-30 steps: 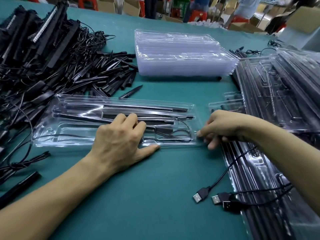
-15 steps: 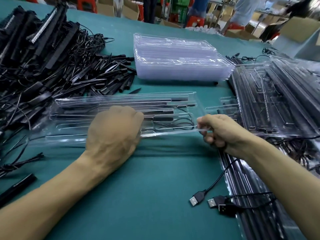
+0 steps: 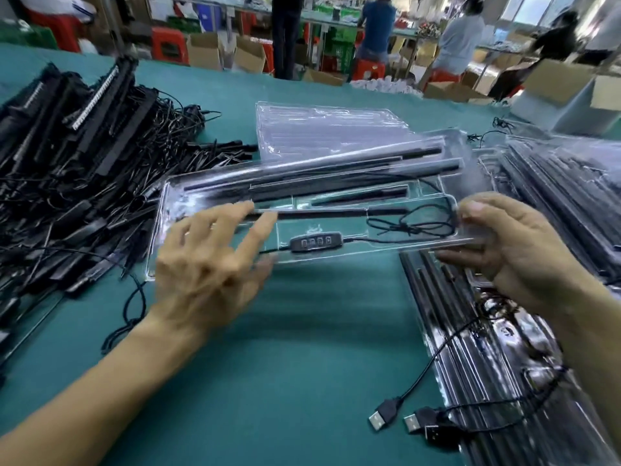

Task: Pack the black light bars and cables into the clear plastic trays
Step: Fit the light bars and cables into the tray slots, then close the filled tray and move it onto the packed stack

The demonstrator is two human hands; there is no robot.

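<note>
In the head view the right hand (image 3: 514,250) pinches the right end of the filled clear tray (image 3: 336,255), thumb above, fingers beneath, holding it tilted off the counter (image 3: 268,364). The left hand (image 3: 208,264) lies spread, fingers straight, over its near left edge. Supporting both ends and keeping the tray level should keep the light bars (image 3: 336,169) and controller cable (image 3: 316,242) seated.

We see a teal-green table cover (image 3: 285,381) under everything. The tray (image 3: 292,227) is clear and glossy, and the bars (image 3: 336,168) in it are black. Its cable (image 3: 411,227) is black too, with a black controller (image 3: 316,243) that carries a row of four pale grey buttons. The pile (image 3: 84,169) at the left is black, with strips of white dots along two bars. The stack of trays (image 3: 319,129) is clear with a faint violet tint. The plugs (image 3: 381,419) are black with silver tips. Behind, the stools (image 3: 168,45) are red, the boxes (image 3: 205,50) brown and the crates (image 3: 339,50) green.
</note>
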